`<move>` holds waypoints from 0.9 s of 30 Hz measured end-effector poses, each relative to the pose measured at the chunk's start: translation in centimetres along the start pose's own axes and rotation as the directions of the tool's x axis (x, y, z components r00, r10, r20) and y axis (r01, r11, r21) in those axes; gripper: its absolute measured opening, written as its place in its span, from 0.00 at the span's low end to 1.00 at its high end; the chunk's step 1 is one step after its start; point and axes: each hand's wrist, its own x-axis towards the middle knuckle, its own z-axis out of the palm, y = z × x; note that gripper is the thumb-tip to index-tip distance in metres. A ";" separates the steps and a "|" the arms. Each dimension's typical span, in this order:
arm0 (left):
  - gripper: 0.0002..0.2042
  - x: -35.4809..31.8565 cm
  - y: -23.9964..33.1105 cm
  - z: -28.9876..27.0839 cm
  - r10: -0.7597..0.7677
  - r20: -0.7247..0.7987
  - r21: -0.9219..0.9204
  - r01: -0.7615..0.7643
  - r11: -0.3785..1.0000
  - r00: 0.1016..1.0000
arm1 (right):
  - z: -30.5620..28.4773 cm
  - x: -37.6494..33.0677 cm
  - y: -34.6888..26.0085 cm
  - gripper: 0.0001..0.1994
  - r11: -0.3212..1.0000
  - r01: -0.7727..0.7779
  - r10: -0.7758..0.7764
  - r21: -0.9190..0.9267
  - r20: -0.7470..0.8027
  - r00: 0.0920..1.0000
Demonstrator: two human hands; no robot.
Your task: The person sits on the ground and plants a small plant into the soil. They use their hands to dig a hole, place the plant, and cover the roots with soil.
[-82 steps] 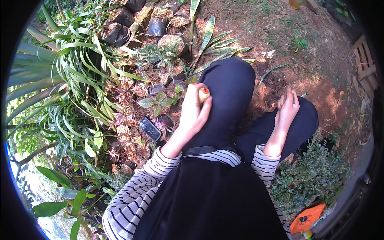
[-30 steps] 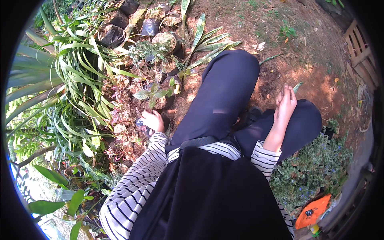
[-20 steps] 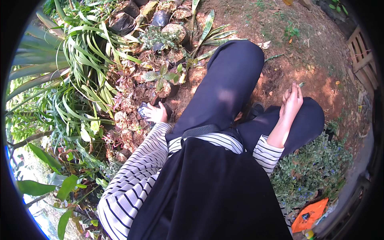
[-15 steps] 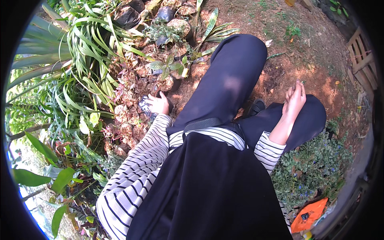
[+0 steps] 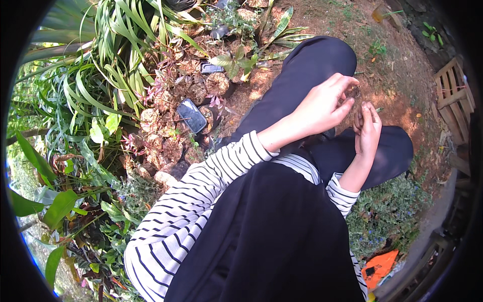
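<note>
Smartphone (image 5: 191, 116), no more under left hand (image 5: 324, 104) as before. Right of smartphone: that hand near right hand (image 5: 369, 130), fingers of both curled, grasp impossible to tell. Above-right of smartphone: black polybag (image 5: 229, 90) with brown fill (image 5: 217, 82).

Bright daylight dapples the soil (image 5: 405, 108) and lights the left hand (image 5: 324, 103), both right of the smartphone (image 5: 191, 116), whose screen reflects pale light. Far left of it, foliage (image 5: 36, 106) washes out; far right, fisheye distortion skews the wooden pallet (image 5: 453, 98).
</note>
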 end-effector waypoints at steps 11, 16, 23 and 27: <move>0.06 -0.2 -2.9 1.9 -0.323 0.210 -0.403 0.383 0.831 0.923 | 0.1 1.0 -0.5 0.10 0.934 -0.152 0.217 -0.325 0.176 0.960; 0.03 1.3 -4.0 3.1 -0.289 0.154 -0.299 0.323 0.898 0.945 | -1.4 3.3 -1.2 0.10 0.884 -0.130 0.258 -0.449 0.235 0.937; 0.03 4.3 -6.6 4.6 -0.399 0.156 -0.405 0.427 0.809 0.904 | -4.1 6.6 -3.3 0.06 0.821 -0.133 0.315 -0.554 0.247 0.916; 0.03 5.9 -7.5 5.1 -0.456 0.208 -0.349 0.501 0.791 0.865 | -7.6 8.5 -5.1 0.04 0.713 -0.001 0.256 -0.702 0.260 0.931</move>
